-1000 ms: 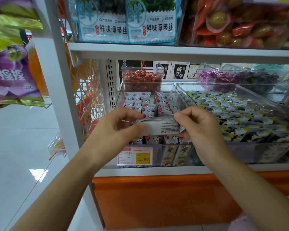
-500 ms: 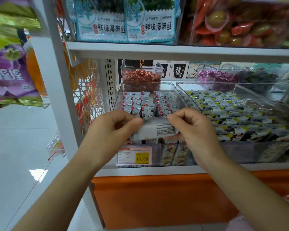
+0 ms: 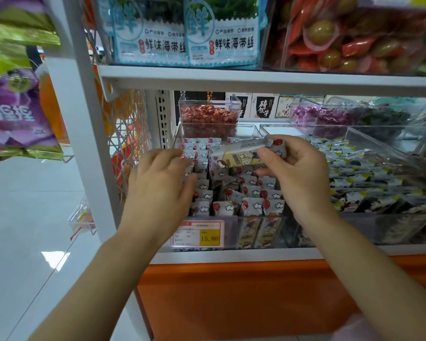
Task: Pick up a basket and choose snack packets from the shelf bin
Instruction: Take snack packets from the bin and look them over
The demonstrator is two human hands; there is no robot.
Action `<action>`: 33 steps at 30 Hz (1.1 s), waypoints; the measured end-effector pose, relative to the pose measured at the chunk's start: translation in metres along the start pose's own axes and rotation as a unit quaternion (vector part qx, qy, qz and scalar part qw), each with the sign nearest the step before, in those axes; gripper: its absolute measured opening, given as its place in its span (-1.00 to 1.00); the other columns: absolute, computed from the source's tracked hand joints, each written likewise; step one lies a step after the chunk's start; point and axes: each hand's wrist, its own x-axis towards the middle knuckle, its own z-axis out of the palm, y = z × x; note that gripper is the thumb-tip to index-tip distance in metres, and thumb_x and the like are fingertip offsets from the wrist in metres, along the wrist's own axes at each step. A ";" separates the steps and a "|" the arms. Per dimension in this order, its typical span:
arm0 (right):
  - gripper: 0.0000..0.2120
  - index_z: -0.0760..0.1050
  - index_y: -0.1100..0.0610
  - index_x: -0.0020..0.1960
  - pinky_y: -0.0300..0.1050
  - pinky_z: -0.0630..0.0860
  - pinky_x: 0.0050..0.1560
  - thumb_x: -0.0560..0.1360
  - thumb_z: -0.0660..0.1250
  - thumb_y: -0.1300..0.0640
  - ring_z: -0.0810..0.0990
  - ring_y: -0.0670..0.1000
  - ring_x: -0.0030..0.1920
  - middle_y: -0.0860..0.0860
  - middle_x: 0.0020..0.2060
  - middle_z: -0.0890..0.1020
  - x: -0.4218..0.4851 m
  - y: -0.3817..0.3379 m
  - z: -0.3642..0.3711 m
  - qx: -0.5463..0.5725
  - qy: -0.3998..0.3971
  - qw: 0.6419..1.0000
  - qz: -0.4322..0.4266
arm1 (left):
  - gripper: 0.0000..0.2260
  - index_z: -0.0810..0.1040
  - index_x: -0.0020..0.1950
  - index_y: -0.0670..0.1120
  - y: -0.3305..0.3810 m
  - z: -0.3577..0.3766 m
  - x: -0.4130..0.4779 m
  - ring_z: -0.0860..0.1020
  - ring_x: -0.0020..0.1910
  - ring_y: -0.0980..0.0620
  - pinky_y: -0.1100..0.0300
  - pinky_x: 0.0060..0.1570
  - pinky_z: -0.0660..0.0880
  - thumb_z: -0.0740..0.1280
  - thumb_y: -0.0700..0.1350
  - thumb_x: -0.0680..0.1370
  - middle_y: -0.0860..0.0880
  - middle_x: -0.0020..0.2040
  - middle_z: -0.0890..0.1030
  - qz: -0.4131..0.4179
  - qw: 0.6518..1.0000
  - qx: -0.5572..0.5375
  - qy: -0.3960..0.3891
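Status: basket not in view, so I can't confirm the pickup step; zero baskets visible. Choosing is under way. Right hand pinches one snack packet between thumb and fingertips, lifted clear above the shelf bin and tilted, sticking out towards the left hand. Left hand is released, fingers straight and spread, holding nothing, resting over the bin's left columns; contact with the packets there looks likely but I can't be sure. Judgement: one packet picked, none bagged yet; what's left is more picks and dropping them in a basket. Counts: two hands, one packet in hand. Loose packets in the bin under the hands: about four across in the front row, total too overlapped to count. One price tag below the left hand. One neighbouring bin right of the right hand, one red-candy bin beyond both.
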 end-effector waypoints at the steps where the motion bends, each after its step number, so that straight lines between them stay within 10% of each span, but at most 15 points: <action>1: -0.88 0.55 0.03 -0.04 -0.23 0.62 -0.22 0.49 0.35 0.23 0.65 -0.10 -0.23 -0.03 -0.19 0.63 0.004 0.001 0.001 -0.017 0.003 1.000 -0.001 | -0.60 0.44 0.34 0.00 0.000 0.003 -0.001 0.14 0.44 -0.06 -0.07 0.38 0.05 0.07 0.08 0.58 -0.02 0.44 0.32 0.007 0.998 0.040 -0.046; 8: -0.94 0.49 0.09 0.01 0.09 0.57 -0.03 0.55 0.27 0.18 0.61 0.05 -0.14 -0.09 -0.18 0.54 0.027 0.007 0.022 -0.161 -0.082 0.983 -0.014 | -0.25 0.24 0.45 0.11 -0.003 0.020 -0.009 -0.34 0.48 -0.02 -0.21 0.39 -0.27 -0.42 0.29 0.43 0.03 0.56 -0.11 0.036 0.974 0.158 -0.160; 16: -0.84 0.50 0.24 0.09 0.14 0.52 0.05 0.56 0.24 0.19 0.57 0.12 -0.04 0.05 -0.07 0.52 0.042 0.011 0.044 -0.216 -0.112 0.970 -0.019 | -0.34 0.38 0.35 0.14 -0.008 0.013 -0.007 -0.25 0.50 0.10 -0.19 0.43 -0.24 -0.31 0.27 0.47 0.15 0.46 0.26 0.060 0.968 0.157 -0.184; 21: -0.83 0.50 0.25 0.09 -0.09 0.46 0.01 0.57 0.24 0.18 0.54 0.09 -0.05 0.08 -0.05 0.53 0.049 0.015 0.048 -0.253 -0.114 0.960 -0.032 | -0.34 0.38 0.36 0.12 -0.009 0.013 -0.007 -0.19 0.51 0.10 -0.18 0.42 -0.24 -0.27 0.28 0.46 0.16 0.45 0.27 0.067 0.969 0.149 -0.183; 26: -0.77 0.48 0.30 0.16 0.16 0.50 0.09 0.56 0.24 0.19 0.56 0.18 0.03 0.17 0.05 0.57 0.051 0.014 0.046 -0.200 -0.040 0.979 -0.027 | -0.36 0.22 0.46 0.05 -0.010 0.016 -0.002 -0.17 0.51 0.11 -0.17 0.40 -0.27 -0.22 0.27 0.48 0.09 0.51 0.14 0.061 0.975 0.135 -0.163; 33: -0.84 0.52 0.20 0.08 -0.27 0.21 -0.22 0.54 0.28 0.17 0.41 -0.06 -0.05 0.06 -0.02 0.54 0.044 0.023 0.046 -0.267 -0.086 0.957 -0.076 | -0.39 0.30 0.42 0.01 -0.011 0.023 0.004 -0.11 0.51 0.10 -0.20 0.40 -0.25 -0.15 0.27 0.51 0.09 0.48 0.22 0.063 0.976 0.133 -0.159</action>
